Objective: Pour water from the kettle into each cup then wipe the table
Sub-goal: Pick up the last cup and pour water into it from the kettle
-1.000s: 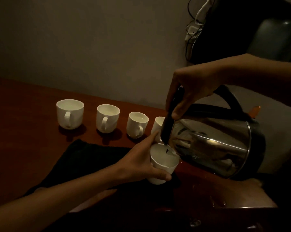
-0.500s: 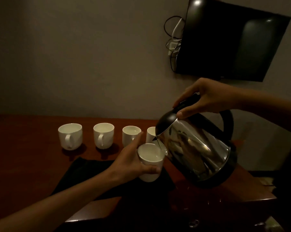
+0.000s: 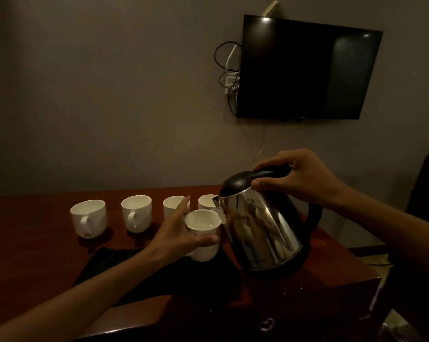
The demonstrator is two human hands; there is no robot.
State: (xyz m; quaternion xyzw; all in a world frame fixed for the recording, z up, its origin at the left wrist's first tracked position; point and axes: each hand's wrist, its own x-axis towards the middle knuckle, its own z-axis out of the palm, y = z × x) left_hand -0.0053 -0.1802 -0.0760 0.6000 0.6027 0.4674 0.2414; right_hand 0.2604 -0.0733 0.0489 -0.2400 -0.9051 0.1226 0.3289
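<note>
Half a second ago the kettle (image 3: 262, 230) leaned well forward with its spout over the held cup (image 3: 201, 222). Now it stands almost upright, the spout just beside the cup's rim, and I see no stream. I judge this cup is filled, probably the last one, so the wiping comes soon. The left grip (image 3: 181, 236) wraps thumb and fingers around the cup, above the black cloth (image 3: 124, 267) near the desk's (image 3: 36, 243) front edge. The right grip (image 3: 299, 178) is curled on the kettle's black handle, toward the right edge; whether the base touches the desk I cannot tell. The kettle is mirror-like steel with a matte black lid and base. The cups are smooth, rounded white ceramic; four other cups (image 3: 136, 213) line the back edge. The cloth looks soft and flat. The desk is glossy dark red wood, with small wet glints before the kettle
</note>
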